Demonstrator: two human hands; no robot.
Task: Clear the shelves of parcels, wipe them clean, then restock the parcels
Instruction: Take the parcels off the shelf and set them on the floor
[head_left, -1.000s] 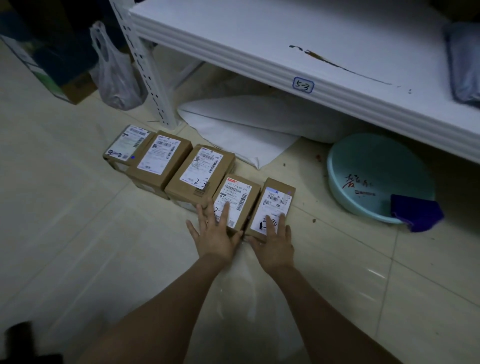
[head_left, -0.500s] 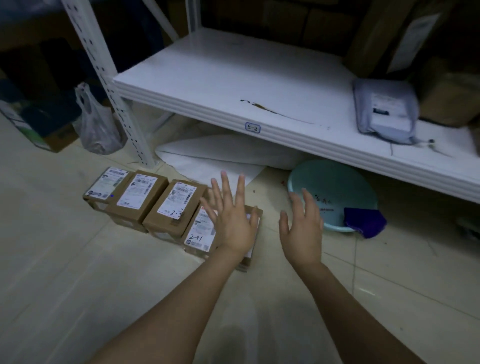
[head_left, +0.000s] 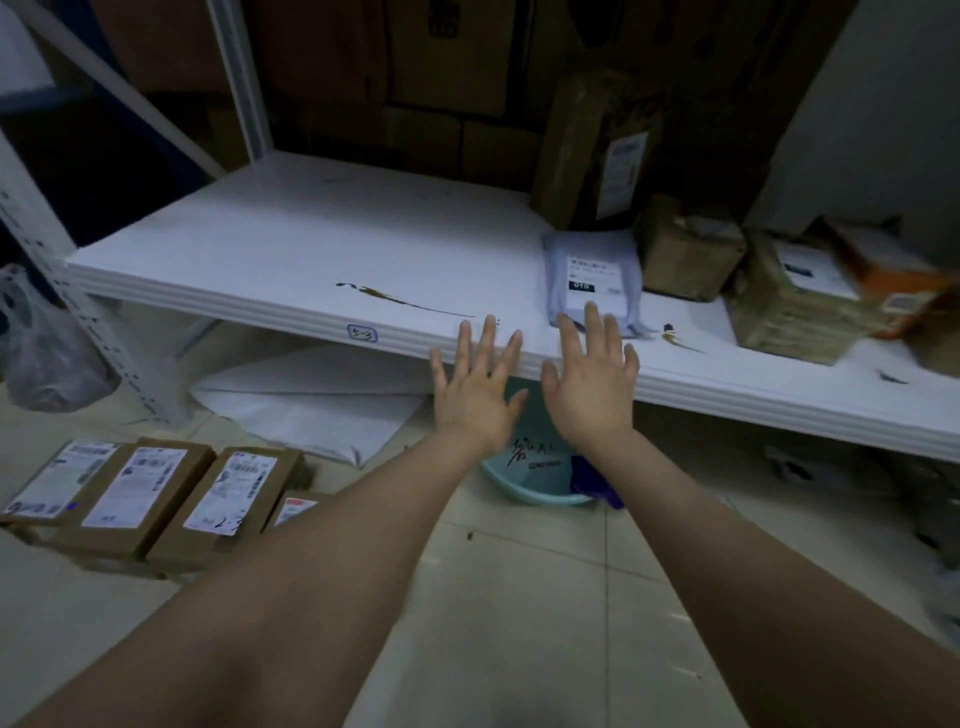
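A white shelf (head_left: 291, 244) with a brown streak (head_left: 400, 300) runs across the view. On its right part lie a grey mailer bag (head_left: 592, 278) and several brown boxes, among them a taped box (head_left: 688, 249) and a labelled box (head_left: 800, 296). A tall parcel (head_left: 597, 150) leans at the back. My left hand (head_left: 475, 387) and my right hand (head_left: 592, 382) reach out with fingers spread, holding nothing, in front of the shelf's edge; the right fingertips overlap the mailer bag. A row of cardboard parcels (head_left: 140, 499) sits on the floor at the left.
Under the shelf stand a teal basin (head_left: 535, 483) with a purple cloth (head_left: 592, 478) on its rim and a white sheet (head_left: 311, 400). A plastic bag (head_left: 47, 348) hangs by the white upright post (head_left: 67, 291). Dark cartons fill the back.
Both hands left the parcels on the floor and rose toward the shelf's right part. The view tilted up, bringing the parcels on the shelf into sight.
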